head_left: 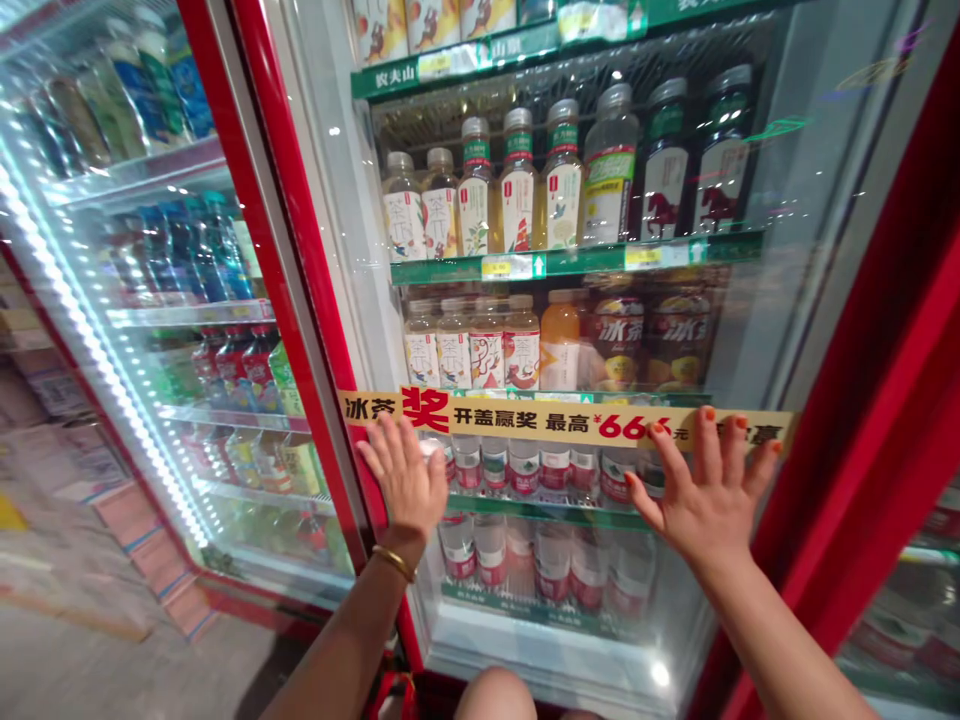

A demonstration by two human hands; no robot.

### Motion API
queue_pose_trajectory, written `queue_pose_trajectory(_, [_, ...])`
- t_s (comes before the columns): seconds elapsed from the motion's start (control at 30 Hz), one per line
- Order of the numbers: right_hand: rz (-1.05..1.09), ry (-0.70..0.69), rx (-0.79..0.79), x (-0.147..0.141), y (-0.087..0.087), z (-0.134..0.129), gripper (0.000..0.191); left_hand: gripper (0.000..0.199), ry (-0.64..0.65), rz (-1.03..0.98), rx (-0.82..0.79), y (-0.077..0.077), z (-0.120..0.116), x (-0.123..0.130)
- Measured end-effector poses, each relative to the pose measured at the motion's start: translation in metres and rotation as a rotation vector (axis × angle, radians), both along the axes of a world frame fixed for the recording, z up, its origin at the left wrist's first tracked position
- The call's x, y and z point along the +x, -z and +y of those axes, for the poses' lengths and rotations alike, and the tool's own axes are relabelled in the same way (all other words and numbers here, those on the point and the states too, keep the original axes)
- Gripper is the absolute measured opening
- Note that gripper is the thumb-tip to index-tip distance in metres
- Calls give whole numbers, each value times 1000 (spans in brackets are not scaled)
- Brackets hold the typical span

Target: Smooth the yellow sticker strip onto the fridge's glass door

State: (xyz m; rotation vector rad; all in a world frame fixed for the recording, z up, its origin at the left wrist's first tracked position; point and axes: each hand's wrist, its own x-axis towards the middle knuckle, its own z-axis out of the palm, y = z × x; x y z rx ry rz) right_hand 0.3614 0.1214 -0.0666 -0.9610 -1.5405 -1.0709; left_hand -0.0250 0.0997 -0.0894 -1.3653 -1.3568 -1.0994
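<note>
A long yellow promotional strip [495, 421] with black and red lettering runs across the glass door [600, 625] of a red-framed drinks fridge. My left hand [405, 475], with a gold bangle [394, 563] at the wrist, reaches the strip's left end, fingers stretched out near the red frame. Beside its thumb is a small whitish patch; I cannot tell if it is on the glass or behind it. Toward the strip's right end, my right hand [705, 495] is spread flat, its orange-nailed fingertips over the printing. Neither hand grips anything.
Behind the glass, shelves hold tea bottles [517, 195], dark iced-tea bottles [619, 340] and water bottles [525, 465]. A second lit fridge [172, 310] stands at the left, with cartons [131, 515] beside it. My knee [496, 695] shows at the bottom edge.
</note>
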Motion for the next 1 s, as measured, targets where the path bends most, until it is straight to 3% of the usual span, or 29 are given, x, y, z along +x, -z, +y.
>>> queue_pose_trajectory(0.07, [-3,6,-3,0,0,0,90,89,73,128,-36,23,2,34])
queue_pose_trajectory(0.13, [-5,12,0,0,-1,-1,90,87,182,317,-32,61,-7,64])
queue_pose_trajectory(0.2, [-4,16,4,0,-1,-1,89,80,244,413,-2,89,-22,73])
queue_pose_trajectory(0.23, [-4,17,3,0,-2,-1,89,77,244,401,11,93,-28,67])
queue_pose_trajectory(0.3, [-4,20,-3,-1,-1,0,89,79,206,290,31,76,-31,44])
queue_pose_trajectory(0.4, [-2,34,-3,-1,0,1,93,89,100,16,52,12,-14,17])
queue_pose_trajectory(0.47, [4,45,-5,-1,1,1,96,90,63,-100,29,-18,1,28])
queue_pose_trajectory(0.5, [7,48,-12,-1,1,1,98,91,65,-105,-5,-22,7,43])
queue_pose_trajectory(0.57, [9,43,-31,0,2,0,100,93,130,44,-79,-1,9,83])
queue_pose_trajectory(0.67, [5,27,-34,1,2,0,102,85,269,476,-76,69,-9,124])
queue_pose_trajectory(0.73, [3,25,-26,1,2,0,102,79,299,562,-48,103,-23,117])
queue_pose_trajectory(0.77, [3,26,-26,1,2,0,102,78,289,541,-39,108,-28,103])
queue_pose_trajectory(0.83, [3,29,-30,0,3,1,101,82,235,431,-29,92,-28,67])
queue_pose_trajectory(0.9, [5,30,-33,0,3,1,101,89,151,251,-14,53,-19,37])
queue_pose_trajectory(0.97, [9,32,-27,-1,3,0,100,92,60,44,-7,18,-6,32])
queue_pose_trajectory(1.0, [9,33,-23,-1,3,0,99,92,34,-16,-12,10,-2,40])
